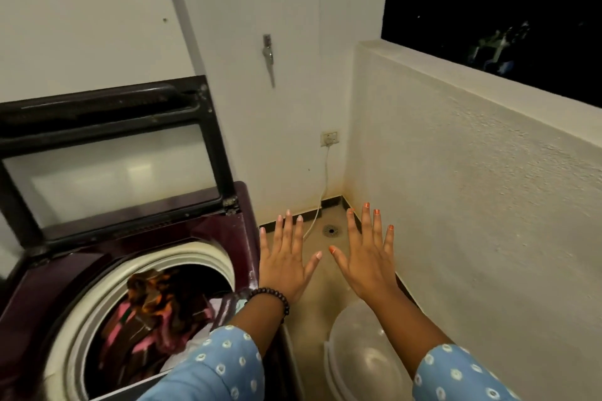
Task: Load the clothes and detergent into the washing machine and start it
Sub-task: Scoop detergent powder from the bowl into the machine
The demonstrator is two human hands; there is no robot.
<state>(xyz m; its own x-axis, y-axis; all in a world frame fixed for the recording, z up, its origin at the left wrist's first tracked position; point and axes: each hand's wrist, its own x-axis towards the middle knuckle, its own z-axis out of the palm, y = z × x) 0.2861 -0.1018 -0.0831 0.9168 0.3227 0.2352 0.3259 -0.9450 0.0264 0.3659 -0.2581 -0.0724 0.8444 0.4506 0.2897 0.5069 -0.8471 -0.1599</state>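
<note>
Clothes (153, 309) already heaped in the round white-rimmed drum, lower left of frame; maroon washing machine (242, 238) with glass lid (110, 172) raised. Detergent nowhere visible, start apparently still pending. Left hand (286, 257) and right hand (368, 257) spread flat, empty, above the floor. Translucent plastic tub (365, 355) below them.

Head view, looking down, near washer (136, 270).

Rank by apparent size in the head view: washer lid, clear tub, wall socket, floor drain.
1. Washer lid, open, by far the largest.
2. Clear tub, though it sits nearest the camera, which inflates it.
3 and 4. Wall socket and floor drain look about alike; no ranking.
</note>
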